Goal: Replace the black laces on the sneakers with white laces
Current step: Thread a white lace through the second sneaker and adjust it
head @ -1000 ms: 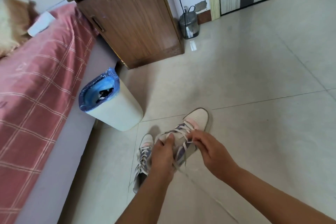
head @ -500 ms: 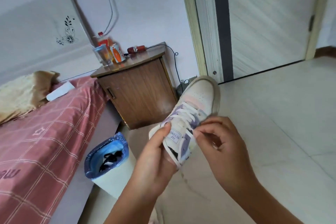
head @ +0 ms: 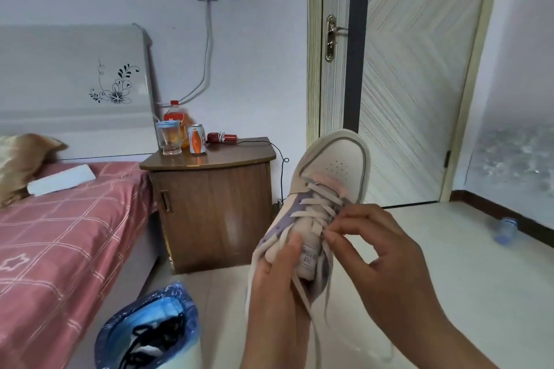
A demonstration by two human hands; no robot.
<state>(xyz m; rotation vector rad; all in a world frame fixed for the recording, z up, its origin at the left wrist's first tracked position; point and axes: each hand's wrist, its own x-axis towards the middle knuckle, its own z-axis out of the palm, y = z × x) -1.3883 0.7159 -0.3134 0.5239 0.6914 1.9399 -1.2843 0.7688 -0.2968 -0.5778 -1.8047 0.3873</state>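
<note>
The left hand (head: 277, 287) is gripping the white-and-lilac leather sneaker (head: 317, 204) toe-up, thumb pressing its tongue; the right hand (head: 380, 252) is pinching its flat white lace (head: 317, 213).

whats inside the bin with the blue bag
Black laces lie tangled on something white inside the bin. Its blue bag hides what lies deeper, and the picture's lower edge cuts off the rest.
</note>
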